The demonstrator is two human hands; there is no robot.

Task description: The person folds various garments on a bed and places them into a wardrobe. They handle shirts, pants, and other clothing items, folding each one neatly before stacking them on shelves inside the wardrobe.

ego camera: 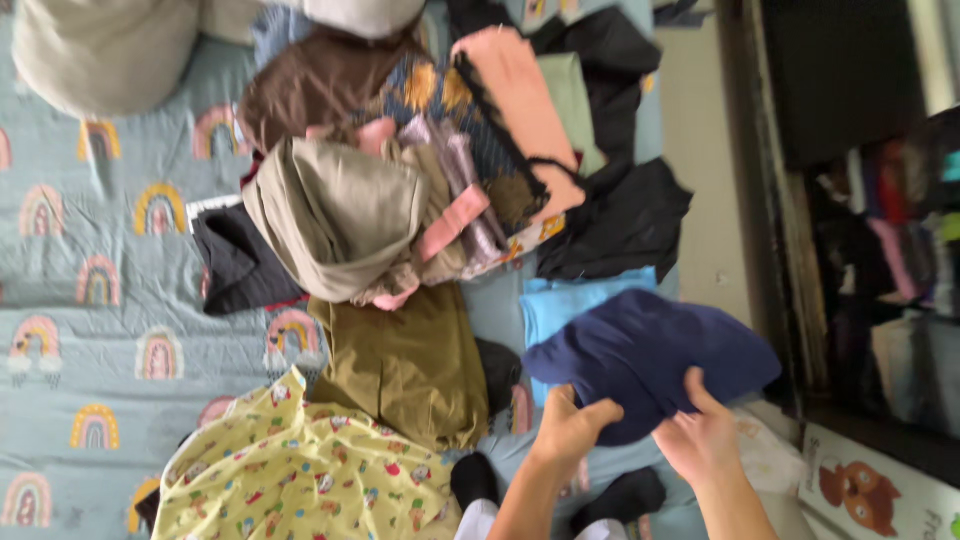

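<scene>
Navy garment (650,355), folded, atop light-blue cloth (560,300).

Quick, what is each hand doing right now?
Left hand: closed on the navy cloth.
Right hand: pinching the same navy cloth at its edge.

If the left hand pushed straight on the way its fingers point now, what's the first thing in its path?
The left hand already grips the navy blue garment, so it meets that first. Beyond it, up the frame, lies the light blue folded cloth, then likely the black garment; depth there is unclear.
</scene>
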